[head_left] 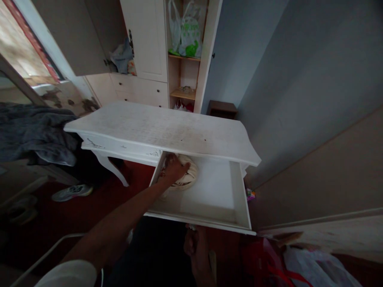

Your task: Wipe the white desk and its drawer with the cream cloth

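Left hand (pixel 173 168) reaching into the open drawer (pixel 215 187) of the white desk (pixel 167 127), fingers curled down over a cream cloth bundle (pixel 188 177). Bundle tucked in the drawer's back left corner, half under the desk top, lying beneath and just right of the fingers, touching them. Fingertips sunk into the folds, so gripping the cloth, probably, though shadow under the desk top blurs the contact. Far edge of the bundle hidden by the desk top; near left part hidden by the hand and wrist.

Right hand (pixel 199 253) low at the drawer's front edge, dark and dim, fingers bent at the lip of the drawer front; whether clamped on it or only resting against it, impossible to tell. Lower part of that hand cut off by the bottom of the view.

Left of the desk, a grey blanket (pixel 36 133) heaped up and a shoe (pixel 72 192) on the red floor. Behind, a wardrobe (pixel 146 44) with plastic bags (pixel 187 34) on an open shelf. Bottom right, red and white bags (pixel 287 263), blurred and partly cut off.
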`<state>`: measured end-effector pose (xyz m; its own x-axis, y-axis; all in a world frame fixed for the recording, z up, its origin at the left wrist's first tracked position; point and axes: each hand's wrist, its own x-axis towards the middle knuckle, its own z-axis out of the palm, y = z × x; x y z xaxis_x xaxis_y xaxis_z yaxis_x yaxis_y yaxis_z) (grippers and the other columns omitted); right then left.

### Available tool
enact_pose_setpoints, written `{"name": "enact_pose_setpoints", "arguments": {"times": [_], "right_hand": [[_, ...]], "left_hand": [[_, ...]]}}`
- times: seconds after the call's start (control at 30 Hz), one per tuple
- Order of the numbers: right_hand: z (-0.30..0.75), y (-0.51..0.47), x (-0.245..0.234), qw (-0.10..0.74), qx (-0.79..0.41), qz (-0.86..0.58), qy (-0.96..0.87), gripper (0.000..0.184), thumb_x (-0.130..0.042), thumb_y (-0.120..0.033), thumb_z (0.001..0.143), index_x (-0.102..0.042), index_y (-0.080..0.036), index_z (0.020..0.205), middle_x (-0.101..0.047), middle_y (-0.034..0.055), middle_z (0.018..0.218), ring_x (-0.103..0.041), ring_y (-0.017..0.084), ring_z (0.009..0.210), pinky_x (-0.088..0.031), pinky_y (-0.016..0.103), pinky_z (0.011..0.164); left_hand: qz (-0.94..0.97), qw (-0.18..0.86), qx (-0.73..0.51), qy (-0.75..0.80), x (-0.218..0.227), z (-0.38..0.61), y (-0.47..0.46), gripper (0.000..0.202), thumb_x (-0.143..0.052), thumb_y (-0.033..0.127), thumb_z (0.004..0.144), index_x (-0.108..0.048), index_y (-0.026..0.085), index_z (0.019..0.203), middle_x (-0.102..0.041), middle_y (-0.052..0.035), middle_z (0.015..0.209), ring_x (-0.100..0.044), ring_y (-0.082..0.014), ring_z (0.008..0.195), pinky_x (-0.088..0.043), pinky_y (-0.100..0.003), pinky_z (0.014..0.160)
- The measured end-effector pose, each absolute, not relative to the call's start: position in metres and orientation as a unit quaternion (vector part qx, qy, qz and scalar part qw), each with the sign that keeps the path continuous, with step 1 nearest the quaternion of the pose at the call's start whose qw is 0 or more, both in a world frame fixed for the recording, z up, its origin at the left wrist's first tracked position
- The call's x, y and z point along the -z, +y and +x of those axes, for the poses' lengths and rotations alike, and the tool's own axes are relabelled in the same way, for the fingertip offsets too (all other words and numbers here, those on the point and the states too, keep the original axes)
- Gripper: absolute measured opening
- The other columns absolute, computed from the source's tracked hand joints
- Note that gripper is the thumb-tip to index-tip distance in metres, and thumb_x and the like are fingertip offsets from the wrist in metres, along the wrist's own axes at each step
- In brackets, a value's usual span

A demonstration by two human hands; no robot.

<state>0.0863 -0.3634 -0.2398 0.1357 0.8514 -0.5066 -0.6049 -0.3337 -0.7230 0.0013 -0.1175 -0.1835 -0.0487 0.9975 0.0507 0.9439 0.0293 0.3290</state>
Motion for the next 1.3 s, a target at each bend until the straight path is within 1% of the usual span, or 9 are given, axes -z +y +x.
{"name": "enact_pose_setpoints", "arguments": {"times": [0.13, 0.23, 0.3, 0.43, 0.6, 0.77, 0.93, 1.1, 1.3], "right_hand": [[0.085, -0.363, 0.241, 0.566, -0.638, -0.507, -0.123, 0.043, -0.059, -0.060, 0.074, -0.062, -0.018, 0.073, -0.030, -0.0067, 0.044, -0.023, 0.007, 0.038, -0.017, 0.022, 0.038], [0.085, -0.362, 0.241, 0.565, -0.634, -0.513, -0.124, 0.042, -0.057, -0.061, 0.075, -0.062, -0.019, 0.073, -0.031, -0.0060, 0.044, -0.023, 0.008, 0.037, -0.018, 0.022, 0.037], [0.084, -0.362, 0.241, 0.560, -0.635, -0.518, -0.128, 0.042, -0.055, -0.061, 0.075, -0.061, -0.020, 0.071, -0.030, -0.0057, 0.042, -0.023, 0.009, 0.036, -0.017, 0.023, 0.036], [0.084, -0.360, 0.237, 0.551, -0.632, -0.527, -0.138, 0.045, -0.050, -0.064, 0.076, -0.059, -0.021, 0.066, -0.028, -0.0049, 0.040, -0.022, 0.010, 0.035, -0.015, 0.024, 0.036], [0.085, -0.362, 0.228, 0.545, -0.621, -0.544, -0.145, 0.046, -0.046, -0.066, 0.077, -0.056, -0.023, 0.063, -0.029, -0.0037, 0.042, -0.024, 0.011, 0.036, -0.019, 0.027, 0.036], [0.086, -0.363, 0.226, 0.533, -0.628, -0.550, -0.141, 0.050, -0.042, -0.069, 0.079, -0.053, -0.023, 0.062, -0.031, -0.0029, 0.042, -0.025, 0.011, 0.036, -0.019, 0.027, 0.037], [0.085, -0.361, 0.228, 0.526, -0.652, -0.533, -0.117, 0.051, -0.046, -0.071, 0.078, -0.051, -0.022, 0.063, -0.030, -0.0049, 0.042, -0.023, 0.009, 0.037, -0.017, 0.025, 0.039], [0.085, -0.358, 0.224, 0.528, -0.674, -0.510, -0.086, 0.049, -0.055, -0.069, 0.072, -0.054, -0.020, 0.066, -0.028, -0.0087, 0.039, -0.018, 0.007, 0.036, -0.014, 0.024, 0.039], [0.083, -0.355, 0.227, 0.533, -0.660, -0.523, -0.077, 0.056, -0.052, -0.075, 0.069, -0.042, -0.022, 0.052, -0.027, -0.0071, 0.037, -0.022, 0.007, 0.035, -0.017, 0.024, 0.039]], "left_hand": [[0.701, 0.030, -0.152, 0.696, 0.189, 0.007, -0.113, 0.072, -0.040, 0.044, 0.092, -0.039, -0.009, 0.141, -0.042, -0.0321, 0.147, -0.035, -0.0361, 0.143, -0.025, -0.044, 0.119], [0.701, 0.040, -0.148, 0.696, 0.187, 0.010, -0.106, 0.063, -0.040, 0.042, 0.091, -0.050, -0.003, 0.133, -0.051, -0.0287, 0.140, -0.042, -0.0357, 0.137, -0.031, -0.046, 0.116], [0.701, 0.053, -0.145, 0.696, 0.186, 0.018, -0.105, 0.062, -0.041, 0.042, 0.090, -0.052, -0.001, 0.133, -0.052, -0.0265, 0.139, -0.042, -0.0356, 0.137, -0.032, -0.047, 0.115], [0.750, 0.070, -0.144, 0.642, 0.189, 0.060, -0.119, 0.066, -0.044, 0.041, 0.088, -0.047, -0.002, 0.138, -0.049, -0.0251, 0.144, -0.039, -0.0349, 0.140, -0.028, -0.046, 0.119], [0.880, 0.110, -0.137, 0.441, 0.198, 0.143, -0.142, 0.074, -0.046, 0.037, 0.086, -0.035, -0.001, 0.148, -0.038, -0.0209, 0.154, -0.031, -0.0300, 0.146, -0.020, -0.039, 0.123], [0.911, 0.116, -0.126, 0.374, 0.195, 0.189, -0.135, 0.069, -0.045, 0.032, 0.087, -0.038, -0.004, 0.145, -0.041, -0.0227, 0.152, -0.032, -0.0295, 0.146, -0.023, -0.039, 0.122], [0.936, 0.088, -0.082, 0.332, 0.195, 0.181, -0.126, 0.068, -0.043, 0.030, 0.089, -0.035, -0.005, 0.146, -0.038, -0.0240, 0.154, -0.032, -0.0286, 0.146, -0.024, -0.039, 0.122], [0.968, 0.059, -0.054, 0.238, 0.203, 0.154, -0.160, 0.068, -0.047, 0.033, 0.089, -0.037, -0.004, 0.146, -0.036, -0.0243, 0.155, -0.031, -0.0297, 0.147, -0.025, -0.041, 0.122], [0.989, 0.067, -0.017, 0.132, 0.210, 0.128, -0.198, 0.056, -0.044, 0.022, 0.091, -0.044, 0.005, 0.144, -0.040, -0.0192, 0.154, -0.035, -0.0278, 0.145, -0.026, -0.043, 0.121]]}}
